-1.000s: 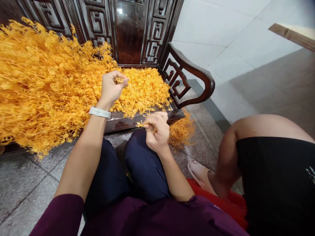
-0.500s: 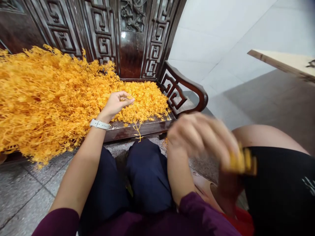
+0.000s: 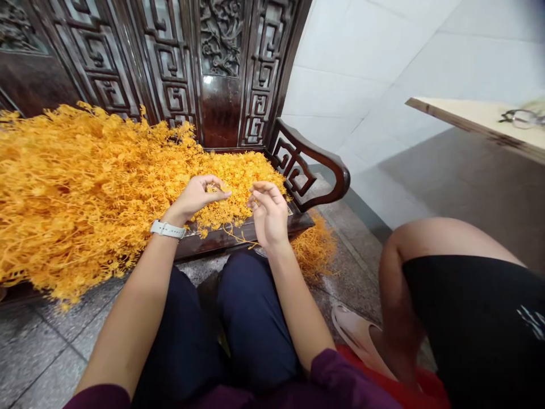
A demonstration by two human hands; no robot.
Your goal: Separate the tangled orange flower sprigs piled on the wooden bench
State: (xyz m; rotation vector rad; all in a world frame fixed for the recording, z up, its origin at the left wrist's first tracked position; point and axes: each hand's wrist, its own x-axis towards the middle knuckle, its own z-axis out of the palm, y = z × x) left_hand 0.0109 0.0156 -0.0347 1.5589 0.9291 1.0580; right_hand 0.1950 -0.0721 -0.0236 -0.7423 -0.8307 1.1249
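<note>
My left hand (image 3: pixel 200 197), with a pale watch strap (image 3: pixel 168 229) at the wrist, is pinched over the front of the orange plastic foliage. A bit of orange shows at its fingertips, seemingly part of a sprig. Just to its right, my right hand (image 3: pixel 270 216) has its fingers curled towards the thumb, palm facing me; what lies between them is too small to tell. Below both hands, a thin orange sprig (image 3: pixel 240 234) hangs over the front edge of the bench seat. A large heap of orange foliage (image 3: pixel 93 187) reaches left along the bench.
The carved dark wooden bench has a curved armrest (image 3: pixel 326 165) on the right. More orange strands (image 3: pixel 315 247) lie on the floor beside it. Another person's bent leg (image 3: pixel 451 244) is close on my right. A board (image 3: pixel 477 116) holding glasses (image 3: pixel 522 118) juts in at upper right.
My right hand has swung from the far right, where it held yellow-orange pieces beside the other person's leg, to the foliage next to my left hand. Those pieces no longer show.
</note>
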